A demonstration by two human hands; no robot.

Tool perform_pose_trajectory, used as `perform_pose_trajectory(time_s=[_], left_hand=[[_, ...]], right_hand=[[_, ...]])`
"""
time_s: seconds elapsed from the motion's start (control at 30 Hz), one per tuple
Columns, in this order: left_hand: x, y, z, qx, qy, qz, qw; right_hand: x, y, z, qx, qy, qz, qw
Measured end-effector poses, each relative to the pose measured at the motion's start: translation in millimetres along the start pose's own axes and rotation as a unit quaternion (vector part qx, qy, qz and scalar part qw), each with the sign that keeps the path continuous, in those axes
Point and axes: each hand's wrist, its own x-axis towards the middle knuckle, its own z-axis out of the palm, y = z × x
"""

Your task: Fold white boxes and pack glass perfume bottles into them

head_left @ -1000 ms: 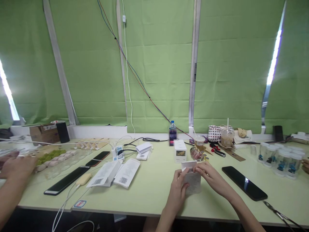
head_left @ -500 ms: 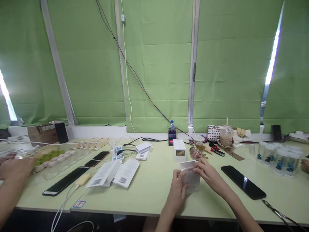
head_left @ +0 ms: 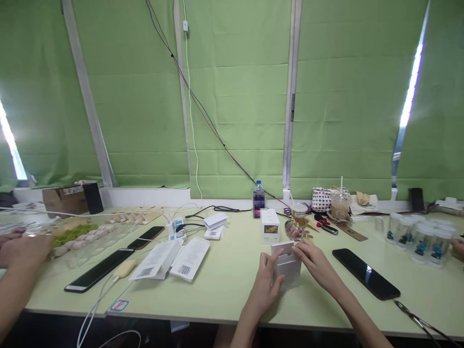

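the left hand (head_left: 265,285) grips the small white box (head_left: 289,275) by its left edge, thumb in front, while the right hand's fingers (head_left: 303,249) pinch its top right corner at the raised flap. the box is upright near the desk's (head_left: 232,295) front edge; whether its base touches is unclear. the step in hand looks like working that flap; the next move calls for a light pinch and a steady left hold. a taller box (head_left: 271,234) stands at eleven o'clock from it, a black phone (head_left: 366,274) lies at three.
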Motion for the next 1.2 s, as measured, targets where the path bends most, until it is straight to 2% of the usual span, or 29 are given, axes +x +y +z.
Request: perform_pose_trajectory(time_s=[0.13,0.23,0.4,0.6,0.8,1.0,1.2], left_hand=[[6.0,5.4,-9.1,0.017,-0.038,-0.001,0.999],[5.4,-1.0,-9.0,0.002,-0.013,-0.003,1.0],[-2.3,-14.3,2.0,-0.013,0.041,0.008,0.999],[-3.2,-12.0,2.7,0.028,0.034,0.018,0.999],[-3.5,-14.4,3.0,0.057,0.06,0.025,0.996],[-4.7,-13.0,3.4,0.023,0.053,0.032,0.998],[-3.0,-11.5,1.5,0.121,0.056,0.057,0.989]], right_hand=[[0.3,-0.9,-0.2,-0.012,0.002,-0.006,1.0],[-1.2,-3.3,1.1,-0.032,0.02,0.005,0.999],[-3.4,-5.1,7.0,-0.078,0.058,0.027,0.995],[-1.2,-11.2,6.4,-0.068,0.044,0.003,0.997],[-2.6,-13.2,3.4,-0.033,0.036,0.005,0.999],[-3.7,-12.0,-7.5,-0.011,-0.003,0.003,1.0],[-3.3,-11.0,-8.6,-0.02,-0.023,-0.007,1.0]])
